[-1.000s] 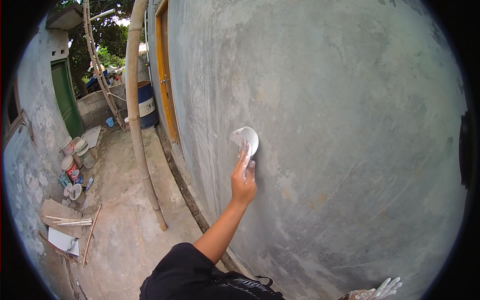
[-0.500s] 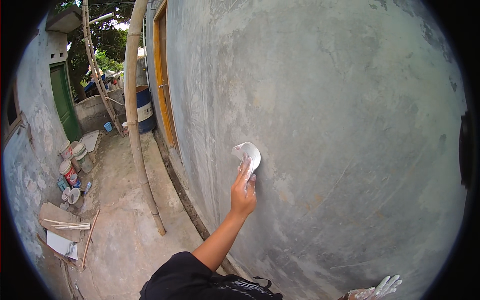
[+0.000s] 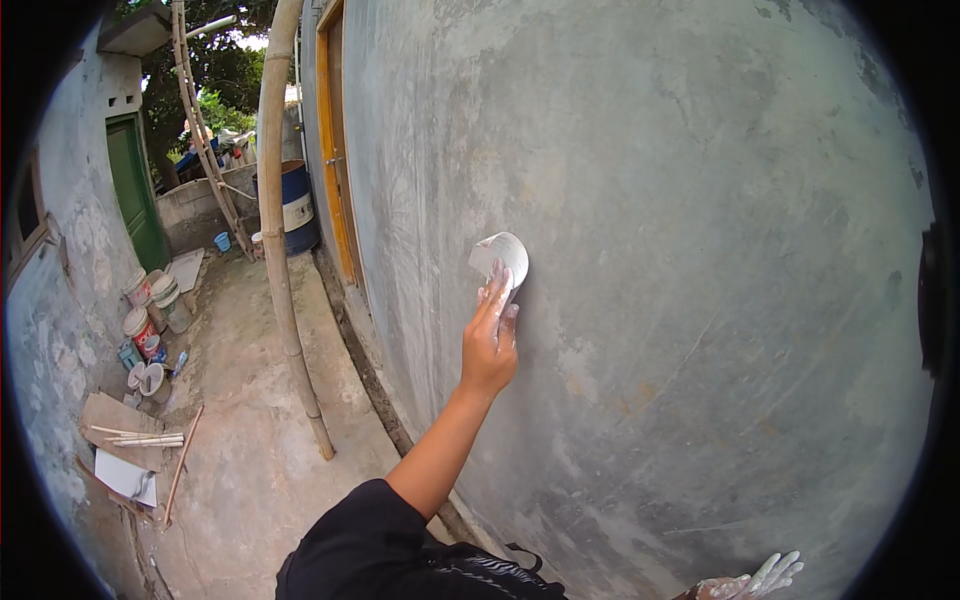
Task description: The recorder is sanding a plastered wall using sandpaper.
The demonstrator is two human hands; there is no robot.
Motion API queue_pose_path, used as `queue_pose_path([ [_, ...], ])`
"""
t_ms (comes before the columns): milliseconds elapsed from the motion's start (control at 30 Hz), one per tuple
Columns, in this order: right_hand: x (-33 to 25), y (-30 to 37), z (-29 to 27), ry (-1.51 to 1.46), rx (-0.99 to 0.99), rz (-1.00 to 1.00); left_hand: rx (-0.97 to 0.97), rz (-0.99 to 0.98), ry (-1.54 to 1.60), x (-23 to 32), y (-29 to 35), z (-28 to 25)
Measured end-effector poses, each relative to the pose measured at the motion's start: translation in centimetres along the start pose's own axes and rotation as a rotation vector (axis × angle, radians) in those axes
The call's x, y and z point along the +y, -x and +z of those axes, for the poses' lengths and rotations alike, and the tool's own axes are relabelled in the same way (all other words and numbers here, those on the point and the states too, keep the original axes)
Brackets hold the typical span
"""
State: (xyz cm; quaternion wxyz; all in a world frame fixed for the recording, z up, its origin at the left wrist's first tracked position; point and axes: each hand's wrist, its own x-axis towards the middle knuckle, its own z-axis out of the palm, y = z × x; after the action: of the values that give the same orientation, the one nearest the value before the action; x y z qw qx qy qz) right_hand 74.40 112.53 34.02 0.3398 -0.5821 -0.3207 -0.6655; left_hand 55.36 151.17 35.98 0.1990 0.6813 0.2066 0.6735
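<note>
My left hand point(image 3: 490, 340), dusted white, reaches up the grey wall point(image 3: 650, 250) with its fingers pressed on a curled whitish sheet of sandpaper point(image 3: 513, 256). The sheet is held against the wall, its upper edge bending round and a loose flap sticking out to the left. The thumb lies apart on the right side. At the lower right, my right hand point(image 3: 755, 580) is also coated in white powder. Its fingers are stretched out beside the wall, holding nothing; whether the palm touches the wall cannot be made out.
A bamboo pole point(image 3: 275, 200) stands upright left of my arm. Paint buckets point(image 3: 170, 300) and small pots line the left wall, with wooden sticks point(image 3: 140, 438) and a white board point(image 3: 122, 476) nearer. A blue-and-white drum point(image 3: 298, 208) stands behind, by an orange-framed door point(image 3: 340, 150).
My left hand has slid up the wall with the sandpaper. My right hand has stayed in place. The view has shifted slightly.
</note>
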Motion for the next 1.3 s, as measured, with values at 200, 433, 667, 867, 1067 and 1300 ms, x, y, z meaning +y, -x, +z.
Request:
queue_pose_path([
  [200,-0.2,-0.2,0.1,0.001,0.018,-0.026,-0.053,-0.019,-0.080,-0.4,4.0,0.2],
  [433,0.1,-0.1,0.0,0.017,0.018,-0.041,-0.012,0.021,-0.012,0.0,-0.7,-0.6],
  [667,0.2,-0.2,0.2,0.010,0.018,-0.039,-0.098,-0.021,-0.004,1.1,4.6,0.1],
  [867,0.5,0.2,-0.2,0.000,0.002,-0.045,-0.015,0.025,-0.012,-0.3,-0.2,-0.6],
  [1067,0.8,0.2,0.1,-0.025,0.005,-0.049,-0.090,0.067,0.023,2.7,4.4,1.0],
  [1300,0.7,0.4,-0.1,-0.023,-0.001,-0.014,-0.042,0.006,-0.017,-0.1,0.5,-0.9],
])
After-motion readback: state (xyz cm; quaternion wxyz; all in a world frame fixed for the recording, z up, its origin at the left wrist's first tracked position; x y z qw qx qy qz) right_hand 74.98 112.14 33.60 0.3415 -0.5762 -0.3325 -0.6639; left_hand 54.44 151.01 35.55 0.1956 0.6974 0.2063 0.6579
